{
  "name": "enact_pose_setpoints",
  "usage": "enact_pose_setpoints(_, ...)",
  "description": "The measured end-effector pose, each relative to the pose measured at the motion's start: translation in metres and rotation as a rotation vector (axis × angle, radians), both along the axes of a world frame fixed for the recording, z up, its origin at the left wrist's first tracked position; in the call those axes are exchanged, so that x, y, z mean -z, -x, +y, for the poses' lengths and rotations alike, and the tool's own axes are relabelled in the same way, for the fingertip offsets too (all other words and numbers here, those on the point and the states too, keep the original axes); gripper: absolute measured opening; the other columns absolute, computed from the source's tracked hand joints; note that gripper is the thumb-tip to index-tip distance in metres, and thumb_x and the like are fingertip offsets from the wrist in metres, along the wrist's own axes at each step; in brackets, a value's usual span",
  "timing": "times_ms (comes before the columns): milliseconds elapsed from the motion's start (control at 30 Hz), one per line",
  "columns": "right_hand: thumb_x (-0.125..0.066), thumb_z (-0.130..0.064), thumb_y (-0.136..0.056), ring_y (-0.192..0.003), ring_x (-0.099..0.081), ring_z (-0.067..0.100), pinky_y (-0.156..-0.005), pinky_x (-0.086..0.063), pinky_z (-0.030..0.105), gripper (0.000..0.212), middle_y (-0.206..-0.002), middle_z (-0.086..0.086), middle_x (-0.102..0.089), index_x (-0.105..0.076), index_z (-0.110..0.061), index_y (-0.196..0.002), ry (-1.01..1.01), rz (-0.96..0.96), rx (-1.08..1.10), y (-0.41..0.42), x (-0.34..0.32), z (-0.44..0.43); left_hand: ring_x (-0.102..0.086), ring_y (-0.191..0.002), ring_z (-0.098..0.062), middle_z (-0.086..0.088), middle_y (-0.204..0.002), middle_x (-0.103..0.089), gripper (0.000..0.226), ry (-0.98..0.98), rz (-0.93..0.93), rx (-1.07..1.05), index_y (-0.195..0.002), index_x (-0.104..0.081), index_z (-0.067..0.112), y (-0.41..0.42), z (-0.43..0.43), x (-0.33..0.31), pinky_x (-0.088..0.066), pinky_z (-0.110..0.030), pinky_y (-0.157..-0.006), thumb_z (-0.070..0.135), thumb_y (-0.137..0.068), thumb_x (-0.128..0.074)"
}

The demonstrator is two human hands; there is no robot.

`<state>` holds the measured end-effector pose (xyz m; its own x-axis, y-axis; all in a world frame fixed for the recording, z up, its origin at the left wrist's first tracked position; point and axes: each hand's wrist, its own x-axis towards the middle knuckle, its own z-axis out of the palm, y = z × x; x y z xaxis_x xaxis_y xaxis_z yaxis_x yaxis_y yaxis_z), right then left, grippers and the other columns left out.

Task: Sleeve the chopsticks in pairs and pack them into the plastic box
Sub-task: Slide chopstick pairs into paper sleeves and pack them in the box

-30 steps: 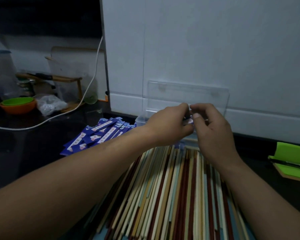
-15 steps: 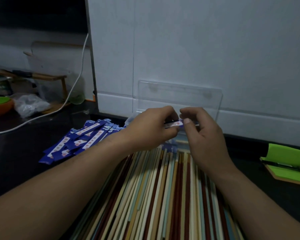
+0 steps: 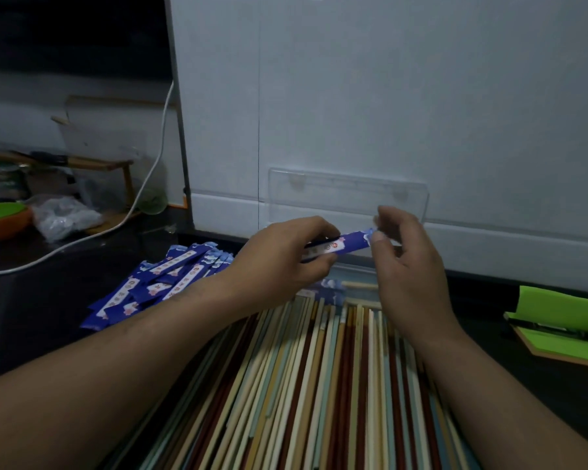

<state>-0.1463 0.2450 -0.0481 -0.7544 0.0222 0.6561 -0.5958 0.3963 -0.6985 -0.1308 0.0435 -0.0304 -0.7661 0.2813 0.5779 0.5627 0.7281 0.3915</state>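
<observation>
L hand (image 3: 286, 262) fingers curl round a blue sleeve (image 3: 350, 242), held level just in front of the clear plastic box (image 3: 347, 195), far centre. R hand (image 3: 408, 266) pinches the sleeve's right end. Loose chopsticks (image 3: 319, 385) cover the near desk (image 3: 41, 307); spare sleeves (image 3: 163, 276) piled left.

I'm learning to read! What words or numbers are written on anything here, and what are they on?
The blue sleeve in the left hand: a printed white strip, too blurred to read.
The pile of blue sleeves: the same strips, too small and blurred to read.
No other writing shows.
</observation>
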Motion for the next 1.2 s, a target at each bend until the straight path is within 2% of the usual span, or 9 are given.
enact_pose_setpoints(67,-0.051,-0.028,-0.108,-0.115,-0.058,-0.005,-0.098,-0.051,0.024,0.027,-0.123,-0.015,-0.064,-0.061,-0.029,-0.133,-0.034,-0.004,-0.009,0.0,0.001,0.0,-0.066,-0.102,-0.005,0.013,-0.116,-0.07,0.032,0.018,-0.01,0.008,-0.132,-0.061,0.03,-0.006,-0.002,0.001,-0.06,-0.033,-0.081,0.041,-0.102,-0.064)
enact_pose_setpoints(233,-0.059,-0.018,-0.104,-0.095,-0.063,0.001,-0.081,-0.051,0.02,0.012,-0.099,-0.012,-0.069,-0.07,-0.022,-0.108,-0.148,0.097,-0.048,-0.005,0.0,-0.005,-0.059,-0.097,0.001,0.015,-0.118,-0.062,0.033,0.181,-0.065,-0.045,-0.132,-0.052,0.035,-0.024,-0.006,0.006,-0.048,-0.019,-0.075,0.045,-0.102,-0.06)
enact_pose_setpoints(367,-0.06,-0.02,-0.103,-0.095,-0.06,0.001,-0.078,-0.046,0.011,0.011,-0.101,-0.009,-0.065,-0.067,-0.019,-0.111,-0.202,0.129,-0.07,-0.015,-0.002,-0.014,-0.057,-0.079,-0.003,0.013,-0.091,-0.06,0.009,0.211,-0.167,-0.152,-0.103,-0.051,0.035,-0.041,-0.014,0.009,-0.041,-0.03,-0.062,0.044,-0.103,-0.052)
enact_pose_setpoints(467,-0.057,-0.025,-0.103,-0.078,-0.061,0.006,-0.072,-0.05,0.029,0.013,-0.083,-0.009,-0.066,-0.066,-0.022,-0.094,-0.277,0.068,-0.066,-0.015,-0.005,-0.011,-0.058,-0.076,-0.016,0.005,-0.081,-0.06,0.024,0.222,-0.313,-0.268,-0.086,-0.051,0.027,-0.048,-0.016,0.015,-0.038,-0.033,-0.061,0.043,-0.104,-0.054)
enact_pose_setpoints(633,-0.054,-0.033,-0.1,-0.068,-0.062,0.021,-0.069,-0.056,0.047,0.035,-0.071,0.004,-0.065,-0.066,-0.013,-0.074,-0.649,-0.155,-0.052,-0.012,0.001,-0.01,-0.064,-0.077,-0.015,0.002,-0.085,-0.065,0.035,0.363,-0.551,-0.282,-0.091,-0.063,0.026,-0.059,0.005,0.011,-0.051,-0.032,-0.065,0.061,-0.097,-0.06)
enact_pose_setpoints(700,-0.054,-0.036,-0.101,-0.066,-0.063,0.024,-0.066,-0.055,0.045,0.041,-0.071,0.009,-0.066,-0.068,-0.009,-0.074,-0.72,-0.21,-0.053,-0.011,0.004,-0.01,-0.063,-0.077,-0.013,0.003,-0.083,-0.065,0.031,0.359,-0.553,-0.305,-0.09,-0.06,0.027,-0.06,0.007,0.01,-0.049,-0.03,-0.064,0.057,-0.096,-0.063)
enact_pose_setpoints(933,-0.053,-0.033,-0.101,-0.069,-0.063,0.023,-0.065,-0.053,0.042,0.038,-0.073,0.01,-0.066,-0.067,-0.006,-0.078,-0.669,-0.26,-0.044,-0.01,0.007,-0.008,-0.052,-0.079,-0.003,0.014,-0.085,-0.051,0.025,0.311,-0.54,-0.355,-0.095,-0.044,0.035,-0.067,0.003,0.004,-0.038,-0.024,-0.06,0.05,-0.098,-0.064)
enact_pose_setpoints(1067,-0.052,-0.033,-0.101,-0.071,-0.064,0.028,-0.067,-0.055,0.046,0.039,-0.077,0.015,-0.068,-0.069,-0.004,-0.082,-0.679,-0.253,-0.053,-0.013,0.007,-0.01,-0.06,-0.082,-0.009,0.008,-0.087,-0.06,0.016,0.361,-0.587,-0.364,-0.099,-0.058,0.029,-0.067,0.003,0.001,-0.047,-0.027,-0.066,0.045,-0.102,-0.06)
enact_pose_setpoints(1200,-0.051,-0.033,-0.101,-0.071,-0.064,0.028,-0.067,-0.054,0.044,0.039,-0.077,0.015,-0.067,-0.068,-0.005,-0.081,-0.675,-0.248,-0.051,-0.013,0.007,-0.01,-0.058,-0.078,-0.008,0.007,-0.083,-0.059,0.024,0.417,-0.651,-0.358,-0.081,-0.053,0.03,-0.067,0.002,-0.004,-0.042,-0.027,-0.062,0.037,-0.104,-0.055)
